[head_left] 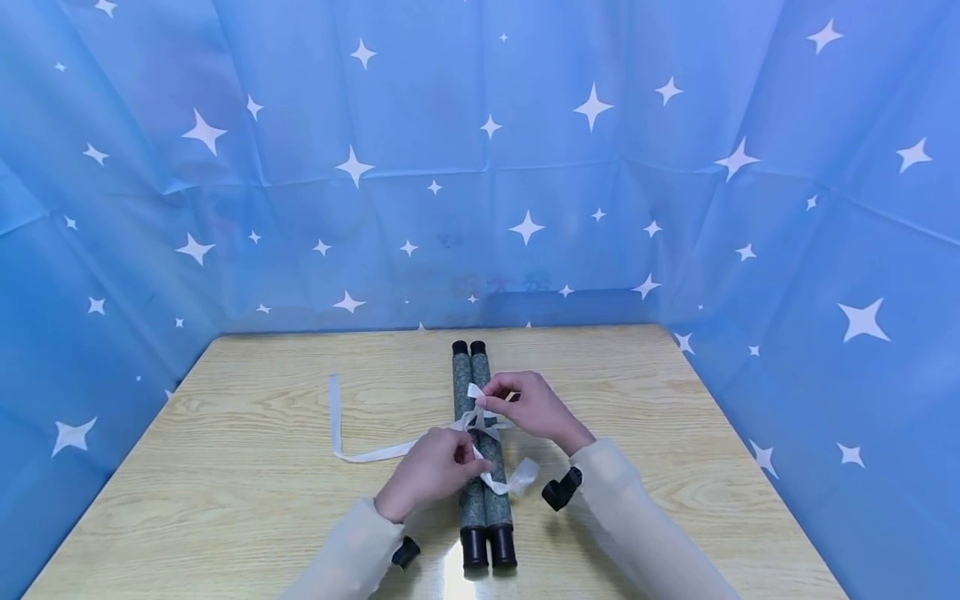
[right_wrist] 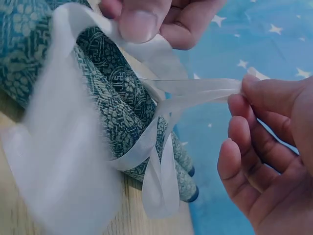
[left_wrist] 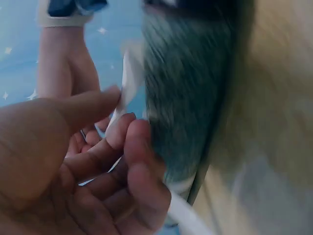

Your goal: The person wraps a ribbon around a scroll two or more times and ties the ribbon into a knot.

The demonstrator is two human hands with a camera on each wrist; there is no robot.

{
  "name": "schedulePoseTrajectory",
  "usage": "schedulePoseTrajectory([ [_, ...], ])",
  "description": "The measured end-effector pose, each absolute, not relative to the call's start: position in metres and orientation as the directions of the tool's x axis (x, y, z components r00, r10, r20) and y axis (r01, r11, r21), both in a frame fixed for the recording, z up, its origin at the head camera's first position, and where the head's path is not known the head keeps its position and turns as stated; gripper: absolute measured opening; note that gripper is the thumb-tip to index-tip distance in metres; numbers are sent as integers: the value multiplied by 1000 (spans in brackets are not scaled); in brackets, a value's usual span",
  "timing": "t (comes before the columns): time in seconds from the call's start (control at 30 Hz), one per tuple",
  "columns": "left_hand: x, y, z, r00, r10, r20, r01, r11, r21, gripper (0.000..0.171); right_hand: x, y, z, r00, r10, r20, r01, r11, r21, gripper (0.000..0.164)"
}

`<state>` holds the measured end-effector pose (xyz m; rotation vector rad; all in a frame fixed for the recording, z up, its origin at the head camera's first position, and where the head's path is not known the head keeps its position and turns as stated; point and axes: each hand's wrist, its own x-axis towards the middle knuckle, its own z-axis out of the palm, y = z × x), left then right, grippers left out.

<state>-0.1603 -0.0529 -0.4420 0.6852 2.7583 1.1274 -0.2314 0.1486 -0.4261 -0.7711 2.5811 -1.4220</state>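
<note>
Two rolled scrolls in green patterned fabric with black end knobs lie side by side on the table. A white ribbon runs around them, with loops and crossing strands at their middle. My right hand pinches a folded part of the ribbon between thumb and index finger, above the scrolls. Nearer to me, my left hand pinches another stretch of it, with its end hanging over the right scroll. In the left wrist view the ribbon passes between the left thumb and fingers, close to the fabric.
A long tail of the ribbon stretches left over the wooden table and bends away toward the back. Blue curtains with white stars stand behind and at both sides. Each wrist carries a small black camera.
</note>
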Motion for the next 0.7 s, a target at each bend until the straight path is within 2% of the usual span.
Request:
schedulePoseTrajectory([
  [0.07,-162,-58,-439,-908,411,80,364,681,635,38,-232,148,-427,-867,-473,158,-389,442,-809,19],
  [0.17,-168,-66,-433,-921,382,72,337,693,638,40,-231,148,-427,-869,-467,166,-395,450,-801,18],
  [0.3,-181,-73,-421,-920,364,142,355,627,693,33,-229,149,-426,-873,-456,172,-394,451,-801,16],
  [0.43,-194,-73,-414,-912,351,214,388,562,730,29,-227,149,-424,-875,-454,171,-385,436,-813,23],
  [0.57,-204,-70,-412,-909,356,216,388,537,749,27,-225,146,-423,-866,-463,191,-405,424,-810,25],
  [0.7,-210,-67,-412,-902,372,220,398,516,759,22,-224,142,-423,-861,-463,209,-428,438,-791,17],
])
